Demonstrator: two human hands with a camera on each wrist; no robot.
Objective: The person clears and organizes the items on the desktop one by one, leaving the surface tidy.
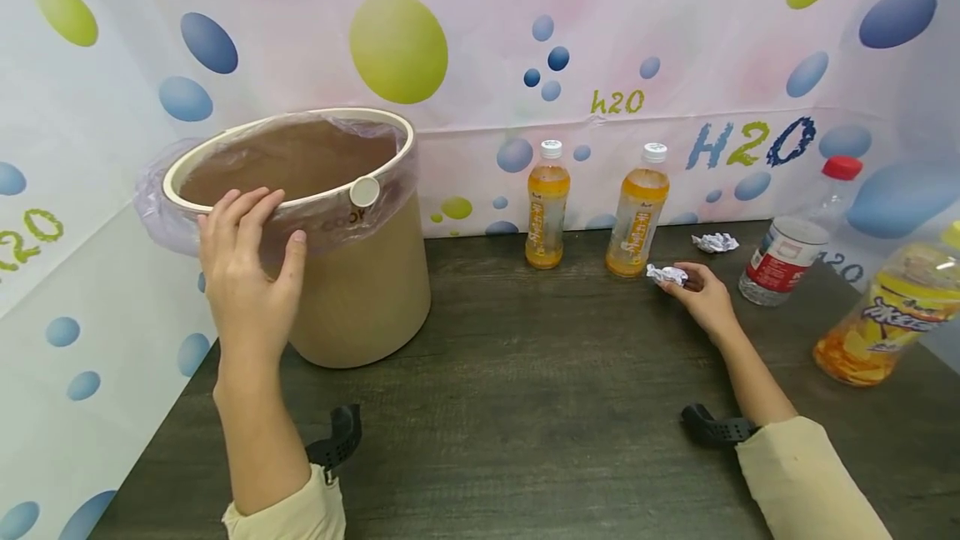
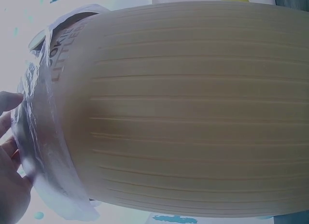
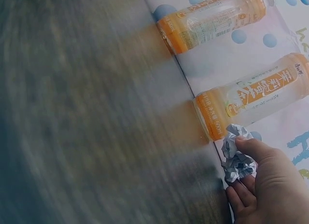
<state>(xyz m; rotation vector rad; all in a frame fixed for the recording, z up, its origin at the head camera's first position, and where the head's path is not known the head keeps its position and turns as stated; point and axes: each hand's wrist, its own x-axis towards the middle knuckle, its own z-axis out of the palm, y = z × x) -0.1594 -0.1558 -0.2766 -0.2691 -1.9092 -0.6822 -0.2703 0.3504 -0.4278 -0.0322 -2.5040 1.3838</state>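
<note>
Head view: my right hand [image 1: 701, 297] pinches crumpled paper [image 1: 666, 275] beside a bottle [image 1: 638, 219], whether lifted or on the table [image 1: 525, 373] I can't tell; my left hand [image 1: 250, 273], thumb apart, rests on the bin rim [image 1: 410, 138].

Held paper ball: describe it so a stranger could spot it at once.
Find the two white-capped bottles on the dark table. Beside the base of the right one is the crumpled white paper ball. Unlike the second ball farther back, this one is in the right hand.
</note>
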